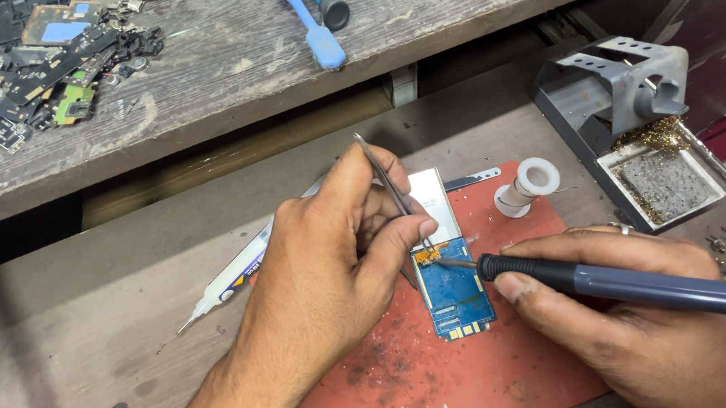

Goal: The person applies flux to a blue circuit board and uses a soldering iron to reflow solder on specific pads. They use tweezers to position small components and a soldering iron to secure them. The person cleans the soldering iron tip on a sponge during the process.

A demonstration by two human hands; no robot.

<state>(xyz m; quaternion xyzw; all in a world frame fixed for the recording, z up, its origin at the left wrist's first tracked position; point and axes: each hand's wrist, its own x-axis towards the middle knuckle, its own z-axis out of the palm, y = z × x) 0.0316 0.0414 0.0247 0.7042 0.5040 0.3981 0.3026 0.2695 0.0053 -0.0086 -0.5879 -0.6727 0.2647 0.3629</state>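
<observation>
blue circuit board (453, 292) lies on the red mat (419, 380), long axis near-far, between both hands. left hand (324, 263) pinches tweezers (383, 179); right hand (659, 325) grips soldering iron (627, 285), tip at the board's far edge.

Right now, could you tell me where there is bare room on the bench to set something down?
The lower bench is bare left of the syringe and the left hand. The red mat has room below the blue board. Crowded: around the right hand, the soldering iron, the spool and the iron stand.
</observation>
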